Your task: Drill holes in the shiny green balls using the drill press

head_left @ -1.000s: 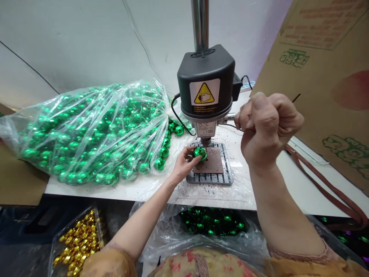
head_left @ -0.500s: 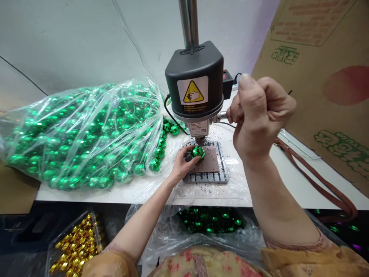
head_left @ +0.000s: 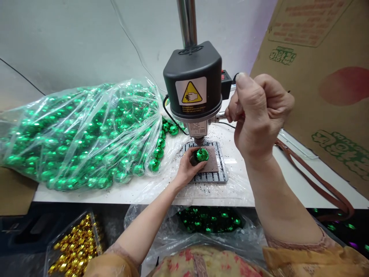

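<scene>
My left hand (head_left: 188,165) holds a shiny green faceted ball (head_left: 202,154) between thumb and fingers. The ball sits over a brown board (head_left: 212,163) on the slotted metal base (head_left: 224,177), right beneath the chuck of a small black drill press (head_left: 193,77). Raised at the right, my right hand (head_left: 259,115) is closed in a fist around the press's feed lever (head_left: 221,115); most of the lever is hidden by the fingers. Dark shavings lie scattered round the base.
A clear plastic bag (head_left: 86,134) full of green balls lies left of the press, with some spilling from its mouth. Below the table's edge are an open bag of green balls (head_left: 209,220) and a bin of gold balls (head_left: 76,246). A cardboard box (head_left: 317,96) and brown strap (head_left: 314,177) are at right.
The green ball has turned in my left hand, and a different side now faces up. My right hand stays on the lever. The whole view has shifted slightly.
</scene>
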`<state>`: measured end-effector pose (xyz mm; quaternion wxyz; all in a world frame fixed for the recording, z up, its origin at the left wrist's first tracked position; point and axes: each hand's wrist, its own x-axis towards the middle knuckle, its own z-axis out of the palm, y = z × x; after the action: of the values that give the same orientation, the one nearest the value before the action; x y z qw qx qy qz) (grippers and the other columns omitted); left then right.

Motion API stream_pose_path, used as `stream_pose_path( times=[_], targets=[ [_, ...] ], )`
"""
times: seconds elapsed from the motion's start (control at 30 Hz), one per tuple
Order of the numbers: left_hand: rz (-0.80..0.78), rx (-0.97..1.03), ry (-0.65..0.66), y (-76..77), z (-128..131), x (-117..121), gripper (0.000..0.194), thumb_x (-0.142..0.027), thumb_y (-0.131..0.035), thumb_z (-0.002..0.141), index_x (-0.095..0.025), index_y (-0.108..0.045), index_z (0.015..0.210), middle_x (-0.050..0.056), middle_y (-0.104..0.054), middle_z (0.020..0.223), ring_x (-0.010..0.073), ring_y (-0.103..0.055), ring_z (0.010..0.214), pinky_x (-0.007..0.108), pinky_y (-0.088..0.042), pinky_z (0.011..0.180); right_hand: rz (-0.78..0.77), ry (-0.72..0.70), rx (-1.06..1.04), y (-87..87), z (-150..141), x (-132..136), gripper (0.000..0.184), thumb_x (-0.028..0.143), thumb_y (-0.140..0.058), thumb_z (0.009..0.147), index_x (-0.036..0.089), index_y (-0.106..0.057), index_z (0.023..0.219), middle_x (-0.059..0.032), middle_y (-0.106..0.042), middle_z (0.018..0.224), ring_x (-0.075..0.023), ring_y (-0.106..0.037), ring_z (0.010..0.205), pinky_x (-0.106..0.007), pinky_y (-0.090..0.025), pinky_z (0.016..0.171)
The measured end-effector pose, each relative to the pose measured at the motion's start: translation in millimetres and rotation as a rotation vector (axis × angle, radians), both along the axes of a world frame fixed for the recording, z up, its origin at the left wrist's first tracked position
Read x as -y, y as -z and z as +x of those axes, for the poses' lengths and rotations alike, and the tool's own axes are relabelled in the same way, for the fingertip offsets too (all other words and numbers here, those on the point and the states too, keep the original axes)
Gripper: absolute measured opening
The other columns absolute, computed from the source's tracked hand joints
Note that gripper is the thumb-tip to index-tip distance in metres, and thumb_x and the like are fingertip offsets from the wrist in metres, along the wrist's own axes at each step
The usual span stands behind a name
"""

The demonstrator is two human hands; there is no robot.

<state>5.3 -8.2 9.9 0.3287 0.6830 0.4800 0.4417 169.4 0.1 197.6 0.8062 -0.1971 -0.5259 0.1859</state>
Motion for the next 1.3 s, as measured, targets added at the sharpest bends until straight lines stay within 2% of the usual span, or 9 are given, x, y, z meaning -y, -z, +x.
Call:
stream_pose_path(
  times=[0.13,0.27,0.33,0.73,0.93,1.3],
  targets=[
    [-0.008,0.027,0.016,-0.5,0,1,0.047,-0.033,-0.083,0.083,-0.022,-0.063,0.125,0.008,-0.072,0.12,0.0252,-0.07,0.111,0.04,-0.057,0.099,0.023,0.098,0.031,13.3,-1,3,0.053,0.034,-0.066,0.094,0.023,-0.031,0.057,0.0059,-0.029,0.049,-0.0086,-0.031,0.044,-0.033,-0.025,0.045],
    [0.002,0.029,0.018,-0.2,0,1,0.048,-0.032,-0.083,0.083,-0.022,-0.063,0.125,0.008,-0.071,0.121,0.0255,-0.069,0.111,0.04,-0.056,0.099,0.13,0.094,0.003,26.8,-5,6,0.055,0.029,-0.064,0.096,0.02,-0.026,0.056,0.0054,-0.026,0.05,-0.006,-0.028,0.045,-0.03,-0.022,0.05],
    [0.001,0.026,0.019,0.9,-1,1,0.048,-0.033,-0.083,0.084,-0.023,-0.063,0.126,0.008,-0.07,0.122,0.0257,-0.068,0.112,0.041,-0.055,0.1,0.128,0.111,-0.011,30.9,-7,6,0.056,0.029,-0.064,0.096,0.02,-0.027,0.055,0.0053,-0.026,0.05,-0.0057,-0.027,0.046,-0.031,-0.022,0.051],
    [0.006,0.012,0.024,2.9,-2,0,0.05,-0.036,-0.083,0.084,-0.023,-0.063,0.128,0.009,-0.07,0.123,0.0262,-0.067,0.113,0.041,-0.054,0.1,0.249,0.141,0.01,47.8,-4,2,0.055,0.021,-0.063,0.092,0.019,-0.023,0.055,0.0062,-0.026,0.049,-0.0054,-0.026,0.042,-0.03,-0.022,0.045],
    [0.005,0.021,0.036,4.9,-2,0,0.05,-0.038,-0.082,0.085,-0.023,-0.062,0.128,0.009,-0.069,0.123,0.026,-0.067,0.114,0.042,-0.054,0.102,0.359,0.151,0.049,56.0,-1,-3,0.051,0.018,-0.062,0.09,0.019,-0.022,0.057,0.0071,-0.025,0.048,-0.0043,-0.025,0.04,-0.028,-0.023,0.042],
    [0.019,-0.005,0.034,0.9,-3,1,0.049,-0.038,-0.082,0.086,-0.022,-0.063,0.128,0.009,-0.069,0.123,0.0283,-0.065,0.118,0.045,-0.051,0.106,0.347,0.136,0.105,60.5,1,3,0.048,0.013,-0.06,0.087,0.02,-0.021,0.059,0.0069,-0.03,0.052,-0.0043,-0.029,0.044,-0.028,-0.033,0.046]
  ],
)
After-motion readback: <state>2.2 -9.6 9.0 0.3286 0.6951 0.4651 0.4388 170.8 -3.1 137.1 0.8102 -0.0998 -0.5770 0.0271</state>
